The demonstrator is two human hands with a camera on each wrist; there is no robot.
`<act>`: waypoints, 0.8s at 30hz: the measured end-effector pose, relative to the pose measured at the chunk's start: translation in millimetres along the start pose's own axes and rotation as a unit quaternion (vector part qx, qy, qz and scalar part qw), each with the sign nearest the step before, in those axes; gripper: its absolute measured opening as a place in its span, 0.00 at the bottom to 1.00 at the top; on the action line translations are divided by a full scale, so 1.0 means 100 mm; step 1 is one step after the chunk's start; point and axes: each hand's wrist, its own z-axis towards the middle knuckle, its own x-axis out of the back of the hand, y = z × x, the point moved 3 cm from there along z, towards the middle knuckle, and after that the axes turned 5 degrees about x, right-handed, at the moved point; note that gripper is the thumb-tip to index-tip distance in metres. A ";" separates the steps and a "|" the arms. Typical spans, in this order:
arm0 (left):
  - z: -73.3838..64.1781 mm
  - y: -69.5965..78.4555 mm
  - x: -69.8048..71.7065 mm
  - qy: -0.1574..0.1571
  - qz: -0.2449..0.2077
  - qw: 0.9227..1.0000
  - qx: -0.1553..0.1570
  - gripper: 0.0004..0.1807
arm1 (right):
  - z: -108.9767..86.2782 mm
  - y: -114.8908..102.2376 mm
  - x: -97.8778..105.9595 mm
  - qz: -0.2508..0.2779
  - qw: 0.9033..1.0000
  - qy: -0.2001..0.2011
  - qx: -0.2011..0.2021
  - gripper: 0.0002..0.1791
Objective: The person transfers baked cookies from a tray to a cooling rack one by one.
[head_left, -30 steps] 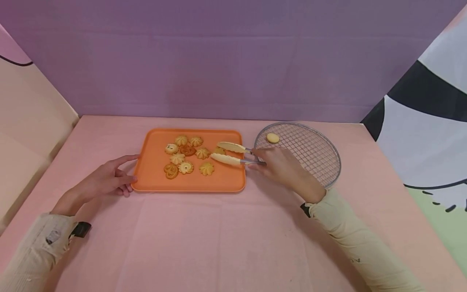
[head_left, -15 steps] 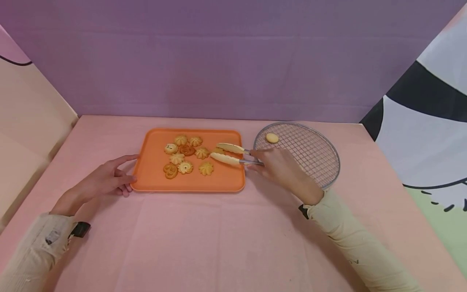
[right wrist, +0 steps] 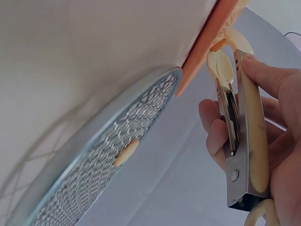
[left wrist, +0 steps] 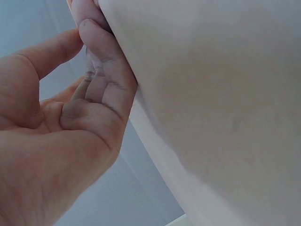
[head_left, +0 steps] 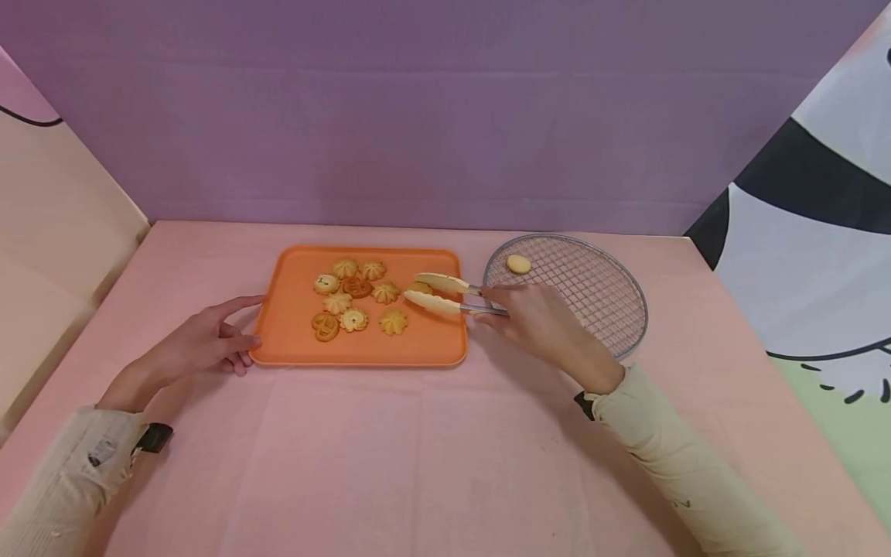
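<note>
Between the hands (head_left: 198,344) (head_left: 539,319) lies the orange tray (head_left: 369,352) with cookies (head_left: 393,322).

My right hand (head_left: 539,321) has edged slightly to my right, and the sleeve (head_left: 685,456) and the black band (head_left: 585,405) at that wrist have shifted along with it. The tongs (head_left: 435,302) have drawn back a touch too: the nearer tip, which almost met the star-shaped cookie (head_left: 385,292), now leaves a small gap. In my head view, the round rack (head_left: 588,290) sits slightly farther left.
</note>
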 end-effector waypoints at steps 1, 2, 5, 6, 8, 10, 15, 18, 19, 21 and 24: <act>0.00 0.00 0.00 0.000 0.000 1.000 0.002 0.42 | -0.01 0.00 0.01 0.000 1.000 0.002 0.000 0.19; 0.00 0.00 0.00 0.000 0.000 1.000 0.003 0.42 | -0.01 0.00 0.02 0.001 1.000 0.003 0.000 0.19; 0.01 0.00 0.00 -0.001 0.000 1.000 0.005 0.42 | -0.03 -0.01 0.04 0.001 1.000 0.004 -0.001 0.17; 0.01 0.00 0.00 0.000 -0.001 1.000 0.006 0.42 | -0.04 -0.01 0.05 -0.001 1.000 0.004 -0.002 0.17; 0.01 0.00 0.00 0.000 -0.001 1.000 0.006 0.42 | -0.05 0.00 0.06 -0.001 1.000 0.001 -0.004 0.17; 0.01 0.00 0.00 0.000 -0.001 1.000 0.006 0.42 | -0.05 0.01 0.06 0.001 1.000 -0.006 -0.008 0.18; 0.00 0.00 0.00 -0.003 -0.006 1.000 0.006 0.42 | -0.05 0.04 0.04 0.012 0.999 -0.039 -0.025 0.21; 0.00 0.00 0.00 -0.003 -0.007 1.000 0.006 0.43 | -0.04 0.06 0.03 0.026 0.997 -0.060 -0.038 0.22; 0.00 0.00 0.00 -0.003 -0.007 1.000 0.005 0.43 | -0.03 0.07 0.03 0.032 0.996 -0.065 -0.043 0.22; 0.00 0.00 0.00 -0.002 -0.007 1.000 0.005 0.43 | -0.02 0.08 0.04 0.042 0.995 -0.072 -0.051 0.23; 0.00 0.00 -0.01 0.000 -0.007 1.000 0.001 0.43 | -0.01 0.08 0.05 0.044 0.994 -0.078 -0.058 0.23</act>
